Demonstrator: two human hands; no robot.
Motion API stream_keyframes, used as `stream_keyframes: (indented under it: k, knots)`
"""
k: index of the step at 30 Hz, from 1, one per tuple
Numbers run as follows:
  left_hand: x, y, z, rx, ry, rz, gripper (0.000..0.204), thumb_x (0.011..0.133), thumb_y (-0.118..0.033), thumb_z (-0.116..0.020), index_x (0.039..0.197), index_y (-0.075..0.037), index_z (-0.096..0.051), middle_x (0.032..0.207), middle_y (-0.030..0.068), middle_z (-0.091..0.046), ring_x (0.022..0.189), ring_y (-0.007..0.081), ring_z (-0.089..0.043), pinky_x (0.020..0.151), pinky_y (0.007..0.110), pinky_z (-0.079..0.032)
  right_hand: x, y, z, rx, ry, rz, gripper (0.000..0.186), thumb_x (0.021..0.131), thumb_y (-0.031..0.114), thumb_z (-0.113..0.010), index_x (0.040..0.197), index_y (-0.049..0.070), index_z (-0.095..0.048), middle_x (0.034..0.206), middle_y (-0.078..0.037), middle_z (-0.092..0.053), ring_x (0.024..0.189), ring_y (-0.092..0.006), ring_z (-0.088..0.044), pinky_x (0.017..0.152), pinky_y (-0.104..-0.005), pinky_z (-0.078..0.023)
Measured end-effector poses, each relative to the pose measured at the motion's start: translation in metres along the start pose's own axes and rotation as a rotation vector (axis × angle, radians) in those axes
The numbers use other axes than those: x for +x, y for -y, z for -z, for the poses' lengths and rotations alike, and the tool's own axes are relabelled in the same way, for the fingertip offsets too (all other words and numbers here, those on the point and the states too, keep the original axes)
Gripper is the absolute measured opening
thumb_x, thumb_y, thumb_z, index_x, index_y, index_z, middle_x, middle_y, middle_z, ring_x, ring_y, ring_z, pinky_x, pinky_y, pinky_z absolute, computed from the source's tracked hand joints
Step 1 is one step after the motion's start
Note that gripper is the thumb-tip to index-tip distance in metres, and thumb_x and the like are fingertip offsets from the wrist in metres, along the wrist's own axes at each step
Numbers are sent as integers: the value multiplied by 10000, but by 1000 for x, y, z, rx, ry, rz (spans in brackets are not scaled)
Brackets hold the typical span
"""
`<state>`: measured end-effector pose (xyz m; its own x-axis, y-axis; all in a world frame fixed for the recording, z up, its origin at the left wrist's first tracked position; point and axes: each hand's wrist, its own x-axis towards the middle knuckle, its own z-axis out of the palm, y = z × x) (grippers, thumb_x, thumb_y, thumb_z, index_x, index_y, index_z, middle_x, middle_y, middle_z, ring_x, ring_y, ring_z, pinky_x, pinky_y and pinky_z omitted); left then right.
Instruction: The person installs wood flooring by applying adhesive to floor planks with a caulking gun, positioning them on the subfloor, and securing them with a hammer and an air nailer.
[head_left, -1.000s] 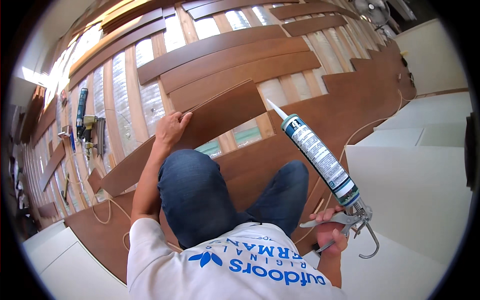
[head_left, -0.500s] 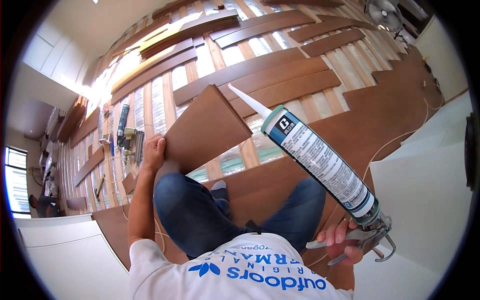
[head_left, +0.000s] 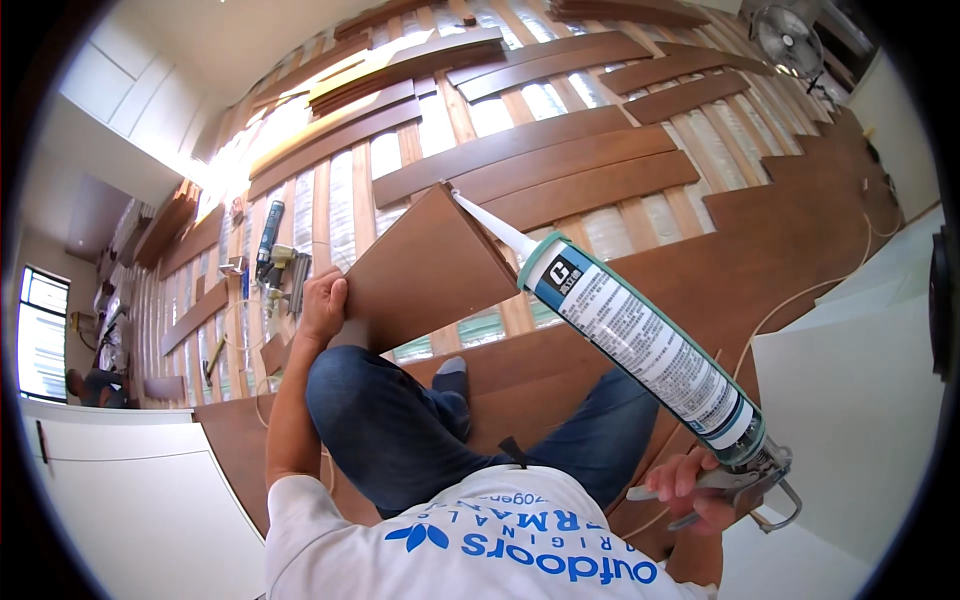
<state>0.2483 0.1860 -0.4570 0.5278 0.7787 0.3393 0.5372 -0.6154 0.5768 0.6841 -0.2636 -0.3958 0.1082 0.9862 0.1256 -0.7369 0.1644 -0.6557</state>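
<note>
Near, left of centre: the brown plank (head_left: pixel 430 270) is held tilted, its right end raised above a gap where battens (head_left: pixel 515 312) and greenish sheeting (head_left: pixel 480 330) show.
Left hand (head_left: pixel 325 305): clamped on the plank's far left edge, thumb on top.
Right hand (head_left: pixel 695 490): well apart from the other, wrapped around the handle of the caulking gun (head_left: pixel 738 480); one cannot tell how hard the trigger is squeezed.
Nozzle (head_left: pixel 495 225): slants along the plank's raised end, its tip at the far corner and seemingly touching it; whether a bead is out is too small to tell.
Done so far: the laid boards (head_left: pixel 690 285) make a continuous cover across the near side and to the right, ending in steps at the far right.
Left to cover: by the look of it, most of the far and left area, where battens and silvery sheeting (head_left: pixel 385 155) lie bare; the loose planks (head_left: pixel 575 175) resting across them appear unfixed, and the held plank is not yet down.
Cartridge in the gun (head_left: pixel 640 345): white-labelled with green ends; the label hides how full it is.
Second cartridge (head_left: pixel 269 235): dark, lying left beside the nail gun (head_left: pixel 278 265), contents hidden.
</note>
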Motion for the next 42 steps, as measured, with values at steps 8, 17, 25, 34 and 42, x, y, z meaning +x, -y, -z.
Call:
stream_keyframes:
  k: [8, 17, 25, 34, 42]
  knots:
    - [-2, -6, 3, 14, -12, -11, 619, 1068, -483, -480, 713, 24, -494, 697, 195, -468, 637, 384, -509, 602, 450, -383, -23, 27, 3, -149, 16, -50, 588, 832, 1, -619, 1390, 150, -514, 1048, -145, -649, 936, -320, -666, 906, -528, -520]
    - [-4, -1, -2, 20, -9, -16, 600, 1060, -462, -482, 706, 23, -483, 701, 199, -454, 638, 393, -502, 603, 458, -371, -57, 40, -3, -246, -135, -78, 499, 819, 49, -575, 1309, 121, -514, 1002, -152, -658, 904, -321, -687, 879, -524, -544]
    - [-2, -2, -2, -4, -18, -3, 596, 1063, -454, -494, 713, 29, -477, 704, 197, -451, 633, 381, -496, 600, 454, -367, -74, 48, -8, -244, -232, -63, 471, 800, 47, -616, 1258, 105, -528, 867, -155, -629, 815, -334, -656, 830, -523, -551]
    - [-2, 2, 2, -4, -39, -34, 607, 1077, -462, -483, 727, 34, -493, 701, 187, -439, 626, 362, -480, 601, 441, -361, -83, 72, 9, -213, -90, -71, 543, 802, 225, -806, 1232, 39, -530, 983, -196, -636, 878, -342, -660, 877, -546, -553]
    - [-1, 8, 20, 13, -114, -44, 630, 1082, -489, -465, 739, 38, -505, 708, 180, -440, 629, 348, -484, 604, 434, -367, -31, 87, -9, -36, 132, -336, 1008, 556, 851, -866, 1050, 22, -574, 1022, -191, -650, 980, -337, -671, 1029, -643, -464]
